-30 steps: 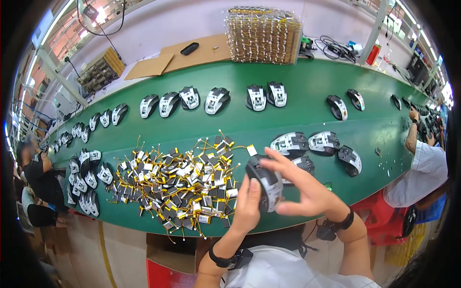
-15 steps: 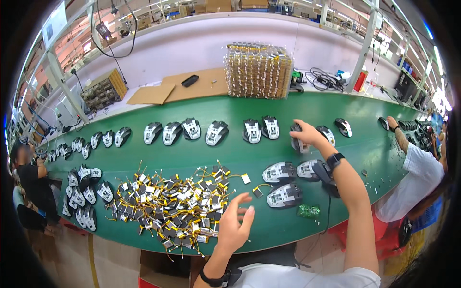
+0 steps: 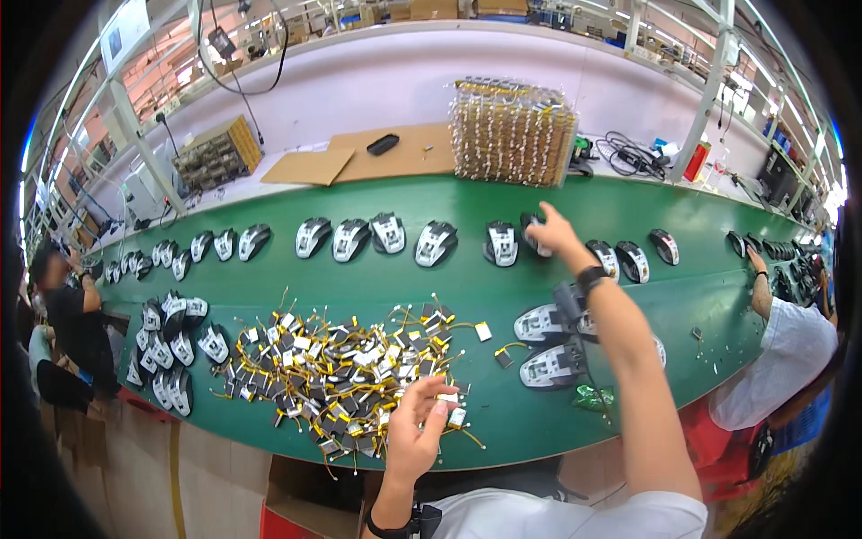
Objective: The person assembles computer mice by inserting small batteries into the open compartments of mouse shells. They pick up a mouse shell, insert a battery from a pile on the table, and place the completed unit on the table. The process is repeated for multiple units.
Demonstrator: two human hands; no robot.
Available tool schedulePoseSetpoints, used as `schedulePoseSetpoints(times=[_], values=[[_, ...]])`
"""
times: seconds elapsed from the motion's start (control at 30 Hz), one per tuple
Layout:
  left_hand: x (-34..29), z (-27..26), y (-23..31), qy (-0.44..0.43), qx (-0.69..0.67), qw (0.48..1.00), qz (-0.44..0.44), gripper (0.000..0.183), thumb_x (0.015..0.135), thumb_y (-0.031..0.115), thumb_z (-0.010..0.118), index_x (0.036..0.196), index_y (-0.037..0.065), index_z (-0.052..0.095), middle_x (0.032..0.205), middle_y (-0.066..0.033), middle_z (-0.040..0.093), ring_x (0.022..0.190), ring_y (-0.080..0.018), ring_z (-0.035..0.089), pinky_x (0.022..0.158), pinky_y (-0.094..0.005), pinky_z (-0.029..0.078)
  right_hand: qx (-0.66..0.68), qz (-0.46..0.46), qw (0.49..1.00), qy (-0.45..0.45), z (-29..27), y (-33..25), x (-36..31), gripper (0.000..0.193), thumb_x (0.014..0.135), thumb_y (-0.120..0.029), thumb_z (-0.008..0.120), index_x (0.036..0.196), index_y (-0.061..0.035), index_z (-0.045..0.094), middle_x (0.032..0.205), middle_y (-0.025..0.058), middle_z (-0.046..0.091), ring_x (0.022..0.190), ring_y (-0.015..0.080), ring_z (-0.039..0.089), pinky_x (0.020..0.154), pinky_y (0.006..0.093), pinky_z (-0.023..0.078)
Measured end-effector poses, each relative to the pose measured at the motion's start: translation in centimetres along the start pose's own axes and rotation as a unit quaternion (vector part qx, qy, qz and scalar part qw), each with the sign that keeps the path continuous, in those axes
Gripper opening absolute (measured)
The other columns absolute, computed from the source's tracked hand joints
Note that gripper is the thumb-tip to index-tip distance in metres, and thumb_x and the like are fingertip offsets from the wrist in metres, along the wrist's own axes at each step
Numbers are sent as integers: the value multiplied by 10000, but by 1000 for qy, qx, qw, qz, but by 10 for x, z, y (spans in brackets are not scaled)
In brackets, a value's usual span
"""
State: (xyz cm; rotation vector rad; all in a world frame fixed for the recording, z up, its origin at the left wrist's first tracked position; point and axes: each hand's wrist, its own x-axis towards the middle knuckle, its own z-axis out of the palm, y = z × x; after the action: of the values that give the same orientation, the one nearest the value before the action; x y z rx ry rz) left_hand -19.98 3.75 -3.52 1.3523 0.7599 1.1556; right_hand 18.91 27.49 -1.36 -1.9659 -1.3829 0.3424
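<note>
My right hand (image 3: 555, 234) reaches across the green bench and grips an open-topped computer mouse (image 3: 537, 242) in the far row, its fingers around the mouse's far end. Another mouse (image 3: 501, 244) stands just left of it, and more (image 3: 602, 260) sit to the right. My left hand (image 3: 417, 436) hangs over the near right edge of a heap of small batteries with yellow-and-white leads (image 3: 346, 382). Its fingers are half curled, thumb apart, with nothing visibly held. Below my right forearm lie several grey-and-black mice (image 3: 548, 366), partly hidden by the arm and a dark, blurred, corded thing (image 3: 569, 304).
More mice (image 3: 166, 337) cluster at the left. A green crumpled packet (image 3: 593, 397) lies near the front edge. Behind the bench stand a tall stack of battery trays (image 3: 512, 135) and cardboard sheets (image 3: 310, 166). Co-workers sit at left (image 3: 72, 314) and right (image 3: 781, 341).
My right hand has let go of one mouse in the far row and moved left onto another. My left hand has lowered toward the batteries, its fingers curling more. The view has shifted slightly.
</note>
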Motion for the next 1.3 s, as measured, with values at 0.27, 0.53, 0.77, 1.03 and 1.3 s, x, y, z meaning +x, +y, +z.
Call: schedulePoseSetpoints(times=[0.27, 0.53, 0.77, 1.03, 1.3], values=[[15, 5, -12, -11, -275, 960, -53, 844, 912, 473, 586, 1510, 40, 178, 1399, -215, 445, 1212, -309, 546, 973, -456, 489, 44, -420, 869, -259, -22, -145, -276, 698, 783, -282, 749, 1369, -34, 463, 1317, 165, 559, 1164, 325, 562, 1005, 426, 432], [5, -2, -23, -14, -468, 880, -85, 658, 918, 504, 438, 1366, 23, 407, 1150, -270, 609, 883, -435, 676, 812, -539, 561, -169, -360, 902, -170, -8, -58, -206, 180, 766, -143, 726, 911, -43, 689, 851, 99, 641, 799, 264, 655, 681, 375, 546], [1, 4, -27, -33, -433, 894, -110, 609, 927, 489, 441, 1343, 46, 437, 1156, -273, 609, 917, -442, 669, 804, -532, 562, -340, -324, 852, -232, 20, -44, -203, 156, 727, -75, 677, 839, 10, 611, 939, 167, 623, 919, 345, 642, 712, 405, 557], [-1, 4, -31, -49, -405, 905, -120, 705, 895, 397, 542, 1451, 17, 333, 1432, -194, 435, 979, -378, 667, 826, -468, 565, 14, -298, 935, -192, -27, -92, -247, 174, 859, -100, 600, 1002, -28, 530, 665, 90, 677, 554, 245, 653, 540, 336, 505], [-1, 14, -22, -136, -278, 951, -21, 776, 755, 501, 693, 1317, 27, 444, 1502, -278, 258, 948, -385, 672, 806, -448, 575, 210, -123, 928, -281, -38, -113, -307, 146, 888, -45, 553, 1025, -19, 511, 646, 56, 693, 575, 89, 640, 536, 228, 484]])
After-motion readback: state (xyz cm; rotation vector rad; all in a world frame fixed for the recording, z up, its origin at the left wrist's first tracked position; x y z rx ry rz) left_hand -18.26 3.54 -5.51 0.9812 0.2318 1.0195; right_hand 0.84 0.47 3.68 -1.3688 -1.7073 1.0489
